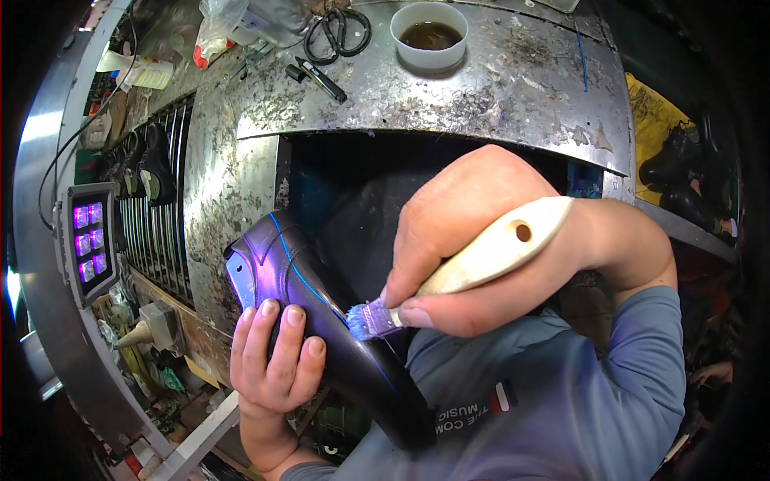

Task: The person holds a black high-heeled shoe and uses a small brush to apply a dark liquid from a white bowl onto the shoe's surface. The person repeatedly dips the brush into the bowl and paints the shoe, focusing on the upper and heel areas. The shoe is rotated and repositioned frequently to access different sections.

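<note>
My left hand is wrapped round a black shoe upper, its fingertips lying across the side near the opening. The shoe is tilted, its toe pointing down toward my shirt. Along it runs a line that glows blue under violet light. My right hand grips a paintbrush with a pale wooden handle that has a hole at its end. The brush's short bristles touch the shoe on the glowing line. The shoe's underside and my left thumb are hidden.
On the stained metal bench stand a white bowl of brown liquid, a black marker and black-handled scissors. A violet lamp stands at left, beside a conveyor of metal rollers carrying dark shoes. More dark shoes lie at right.
</note>
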The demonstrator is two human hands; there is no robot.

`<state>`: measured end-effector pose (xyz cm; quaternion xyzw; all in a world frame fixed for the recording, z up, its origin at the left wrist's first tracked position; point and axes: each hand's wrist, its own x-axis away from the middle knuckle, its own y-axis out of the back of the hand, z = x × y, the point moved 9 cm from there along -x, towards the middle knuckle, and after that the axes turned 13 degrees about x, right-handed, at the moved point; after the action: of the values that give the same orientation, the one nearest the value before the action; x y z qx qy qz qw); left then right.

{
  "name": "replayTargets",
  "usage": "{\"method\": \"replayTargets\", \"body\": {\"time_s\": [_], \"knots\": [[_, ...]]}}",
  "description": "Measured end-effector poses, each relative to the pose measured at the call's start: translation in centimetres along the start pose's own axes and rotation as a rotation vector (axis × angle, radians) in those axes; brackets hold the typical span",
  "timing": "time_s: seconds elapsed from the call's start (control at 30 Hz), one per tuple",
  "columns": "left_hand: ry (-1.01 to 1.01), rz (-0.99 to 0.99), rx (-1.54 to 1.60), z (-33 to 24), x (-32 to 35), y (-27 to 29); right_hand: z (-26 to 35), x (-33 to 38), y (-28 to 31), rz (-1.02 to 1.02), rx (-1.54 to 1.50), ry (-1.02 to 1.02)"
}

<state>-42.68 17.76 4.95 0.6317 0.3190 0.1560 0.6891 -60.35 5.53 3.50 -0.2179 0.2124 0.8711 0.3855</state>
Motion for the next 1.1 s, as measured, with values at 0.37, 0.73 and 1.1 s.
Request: {"method": "replayTargets", "body": {"time_s": [0.37,0.73,1.1], "knots": [[0.096,-0.040,-0.041,1.6,-0.7,-0.5,2.2,0.3,0.5,-0.022,0.113,0.083],[0.263,0.022,0.027,3.5,-0.3,-1.5,3.4,0.5,0.8,-0.009,0.152,0.083],[0.488,0.024,0.168,5.1,1.2,-2.4,4.7,0.1,1.3,0.007,0.209,0.098]]}}
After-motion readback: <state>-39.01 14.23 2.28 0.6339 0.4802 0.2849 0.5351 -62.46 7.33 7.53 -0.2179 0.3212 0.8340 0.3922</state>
